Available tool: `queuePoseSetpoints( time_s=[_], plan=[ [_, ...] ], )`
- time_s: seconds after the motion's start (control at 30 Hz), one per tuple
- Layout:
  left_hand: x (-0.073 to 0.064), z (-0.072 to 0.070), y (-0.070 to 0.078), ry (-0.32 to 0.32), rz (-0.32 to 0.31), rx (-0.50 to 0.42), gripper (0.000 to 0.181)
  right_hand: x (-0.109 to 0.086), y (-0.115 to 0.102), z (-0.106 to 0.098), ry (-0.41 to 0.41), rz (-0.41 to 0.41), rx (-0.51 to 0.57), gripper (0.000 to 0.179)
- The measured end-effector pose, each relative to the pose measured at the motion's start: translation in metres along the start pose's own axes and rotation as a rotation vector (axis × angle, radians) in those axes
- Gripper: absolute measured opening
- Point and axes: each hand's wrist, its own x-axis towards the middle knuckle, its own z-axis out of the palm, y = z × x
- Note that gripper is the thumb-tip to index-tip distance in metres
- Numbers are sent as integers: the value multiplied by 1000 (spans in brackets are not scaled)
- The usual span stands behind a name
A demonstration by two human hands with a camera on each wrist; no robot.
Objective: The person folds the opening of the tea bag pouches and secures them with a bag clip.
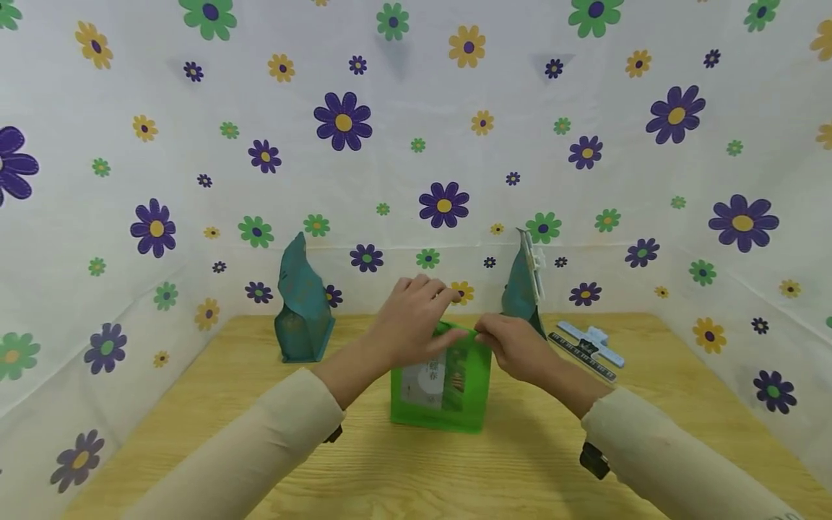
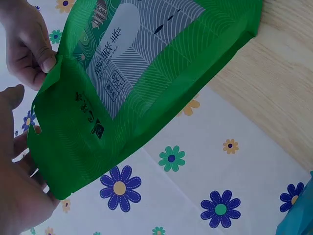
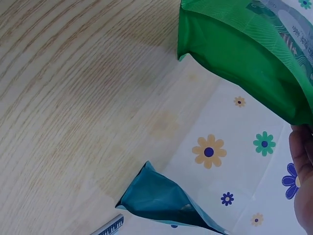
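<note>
A bright green tea bag [image 1: 471, 393] stands upright on the table in front of me, printed with a pale label. In the left wrist view the tea bag [image 2: 161, 88] shows its printed side and a notch in its top edge. My right hand [image 1: 516, 347] pinches the bag's top right corner between thumb and fingers. At the other end of the top edge is my left hand [image 1: 416, 321], its fingers extended behind the bag and its thumb apart in front. In the right wrist view the right hand [image 3: 304, 171] is only partly visible at the edge.
A teal bag [image 1: 302, 310] stands at the back left. Behind my right hand, another teal bag [image 1: 516, 289] has a white clip [image 1: 534, 267] along its top. Light-blue and dark clips [image 1: 588, 347] lie on the table [image 1: 260, 404] to the right. Flower-patterned cloth surrounds the table.
</note>
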Motion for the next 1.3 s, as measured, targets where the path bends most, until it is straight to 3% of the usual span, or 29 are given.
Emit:
queuePoseSetpoints(
  time_s=[0.1, 0.17, 0.33, 0.47, 0.6, 0.73, 0.9, 1.0, 1.13, 1.3],
  plan=[
    [3, 2, 1, -112, -6, -52, 37, -4, 1, 1, -1, 4, -8, 6],
    [5, 4, 2, -150, -14, -63, 31, -5, 1, 2, -11, 12, -22, 5],
    [9, 6, 0, -139, -44, -93, 25, -8, 3, 2, 7, -28, -110, 14],
    [11, 4, -1, -171, -61, -182, 25, -10, 7, -2, 42, -97, -166, 29],
    [12, 1, -1, -200, -81, -239, 25, -15, 10, -9, -21, -79, -140, 23],
    [10, 1, -2, -213, -78, -220, 26, -24, 21, -17, -78, 16, -127, 12],
    [9, -2, -2, -208, -60, -208, 26, -43, 48, -31, -50, 97, -195, 8],
    [9, -3, -2, -211, -57, -216, 26, -55, 63, -43, -69, 199, -233, 3],
    [9, -2, -2, -218, -57, -224, 26, -70, 78, -55, -192, 403, -268, 8],
    [7, 1, -2, -228, -69, -235, 26, -92, 97, -54, -385, 621, -294, 16]
  ],
)
